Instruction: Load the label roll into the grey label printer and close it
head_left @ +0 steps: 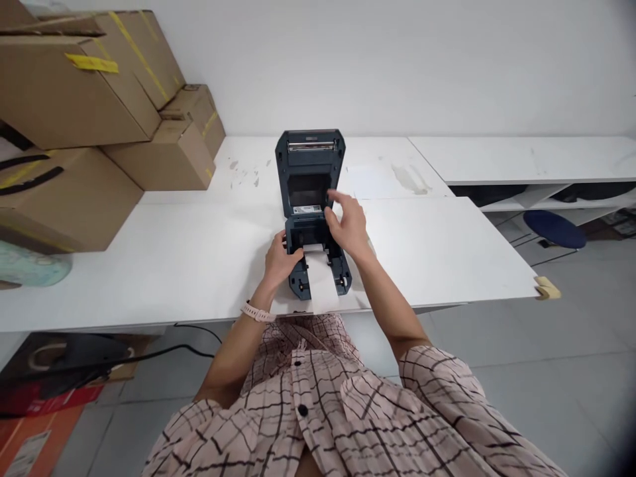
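A dark blue label printer (293, 271) stands on the white table close to its front edge, with its lid (309, 165) raised and tilted back. A strip of white paper (322, 281) runs out over the front of the base and reaches the table edge. My left hand (282, 260) grips the left side of the base, thumb over the rim and fingers outside. At the right of the hinge is my right hand (349, 224), its thumb and index finger apart beside the lid's lower right edge. Whether those fingertips touch the lid I cannot tell.
Cardboard boxes (163, 156) are stacked on the table's left, with a pale green wrapped roll (34, 264) before them. A yellow corner guard (548, 287) sits on the table's right corner. A blue stool (555, 228) stands beyond, and black cables (173, 350) hang below left.
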A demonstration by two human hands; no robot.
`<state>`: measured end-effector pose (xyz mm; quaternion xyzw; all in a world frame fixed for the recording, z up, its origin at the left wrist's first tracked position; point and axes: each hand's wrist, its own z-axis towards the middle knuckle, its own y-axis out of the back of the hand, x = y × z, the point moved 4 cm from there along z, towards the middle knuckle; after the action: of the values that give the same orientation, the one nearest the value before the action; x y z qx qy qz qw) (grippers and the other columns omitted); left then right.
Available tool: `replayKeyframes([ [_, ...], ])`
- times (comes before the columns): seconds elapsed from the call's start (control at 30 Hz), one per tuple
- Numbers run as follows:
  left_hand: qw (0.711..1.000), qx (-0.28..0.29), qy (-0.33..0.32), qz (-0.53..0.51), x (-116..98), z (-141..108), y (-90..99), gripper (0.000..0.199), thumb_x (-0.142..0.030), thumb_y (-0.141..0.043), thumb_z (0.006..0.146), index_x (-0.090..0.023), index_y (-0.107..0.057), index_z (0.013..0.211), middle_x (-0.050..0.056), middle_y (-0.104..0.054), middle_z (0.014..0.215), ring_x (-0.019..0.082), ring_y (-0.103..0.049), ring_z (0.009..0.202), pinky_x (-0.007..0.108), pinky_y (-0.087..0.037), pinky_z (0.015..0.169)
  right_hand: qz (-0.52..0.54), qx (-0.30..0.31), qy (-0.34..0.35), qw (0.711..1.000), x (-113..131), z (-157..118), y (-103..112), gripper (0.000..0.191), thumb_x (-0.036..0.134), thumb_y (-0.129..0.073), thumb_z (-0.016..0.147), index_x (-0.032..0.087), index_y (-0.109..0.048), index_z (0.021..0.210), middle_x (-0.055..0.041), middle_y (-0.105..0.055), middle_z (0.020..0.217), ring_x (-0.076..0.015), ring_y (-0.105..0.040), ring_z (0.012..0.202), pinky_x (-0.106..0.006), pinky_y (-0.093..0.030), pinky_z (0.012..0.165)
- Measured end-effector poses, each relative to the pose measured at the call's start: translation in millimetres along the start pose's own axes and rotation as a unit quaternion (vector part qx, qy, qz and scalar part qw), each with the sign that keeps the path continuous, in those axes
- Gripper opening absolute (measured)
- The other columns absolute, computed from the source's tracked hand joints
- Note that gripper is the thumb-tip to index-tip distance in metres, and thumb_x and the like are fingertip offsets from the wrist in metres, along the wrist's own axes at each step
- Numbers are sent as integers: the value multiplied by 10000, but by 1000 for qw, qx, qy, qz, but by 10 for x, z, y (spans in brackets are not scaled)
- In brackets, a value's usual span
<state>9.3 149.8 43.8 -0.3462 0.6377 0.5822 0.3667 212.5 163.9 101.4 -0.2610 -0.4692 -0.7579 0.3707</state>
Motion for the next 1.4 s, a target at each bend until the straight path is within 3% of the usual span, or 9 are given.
replayKeyframes([
  [0.13,998,-2,-24,52,-12,38,23,673,-160,-683,801,-179,-585,1467,146,-747,1338,332,-726,1184,464,-565,1038,-164,197,61,965,27,-158,-391,361,172,-504,964,162,-772,1204,-161,-802,1166,-365,-704,1176,-613,-260,1273],
  [0.27,994,26,-49,89,-24,44,57,690,-98,-616,783,-156,-617,1470,134,-800,1194,323,-758,1069,442,-579,993,-208,327,91,917,16,-236,-590,261,119,-586,895,161,-816,1012,-130,-805,859,-341,-752,973,-646,-274,1223],
  [0.5,997,18,-57,40,53,24,39,751,-131,-593,799,-196,-561,1546,102,-775,1330,321,-735,1203,413,-578,1032,45,439,116,890,107,-224,-90,425,372,-705,932,284,-725,1346,-68,-780,1327,-300,-733,1164,-477,-557,1004],
  [0.6,998,28,-51,20,97,19,27,768,-172,-579,831,-175,-505,1595,124,-726,1430,334,-695,1306,429,-566,1075,214,385,88,893,-69,-385,479,420,471,-799,884,272,-740,1248,-74,-808,1208,-282,-763,1084,-460,-607,913],
  [0.7,999,27,-40,7,129,12,26,785,-184,-584,838,-186,-482,1617,124,-691,1488,336,-672,1349,453,-544,1119,295,187,15,937,-522,-615,1117,467,576,-924,715,297,-721,1030,-62,-814,947,-311,-780,912,-517,-620,837],
  [0.8,999,15,-33,-3,169,22,18,786,-184,-587,834,-175,-489,1614,128,-681,1502,330,-675,1349,458,-540,1137,290,26,-79,953,-1031,-842,1511,514,567,-957,653,339,-666,1010,-58,-805,999,-354,-770,1048,-566,-599,931],
  [1.07,999,-17,-34,-28,348,97,-22,761,-208,-621,814,-171,-549,1571,121,-685,1501,318,-697,1320,462,-532,1165,263,23,-196,945,-1773,-921,1097,523,477,-917,645,311,-603,1029,-82,-805,1192,-293,-762,1041,-508,-601,919],
  [1.23,999,-8,-33,-25,376,99,-15,759,-243,-616,840,-182,-525,1591,117,-657,1539,319,-646,1399,460,-493,1207,268,40,-199,942,-1805,-882,1170,717,367,-892,689,323,-606,1346,-118,-699,1469,-287,-673,1337,-510,-537,1098],
  [1.4,999,0,-33,3,346,107,-13,795,-212,-611,822,-183,-496,1608,121,-671,1520,320,-623,1430,466,-478,1219,198,82,-164,963,-1673,-410,1336,758,347,-830,753,318,-562,1462,-131,-569,1620,-287,-464,1566,-569,-313,1291],
])
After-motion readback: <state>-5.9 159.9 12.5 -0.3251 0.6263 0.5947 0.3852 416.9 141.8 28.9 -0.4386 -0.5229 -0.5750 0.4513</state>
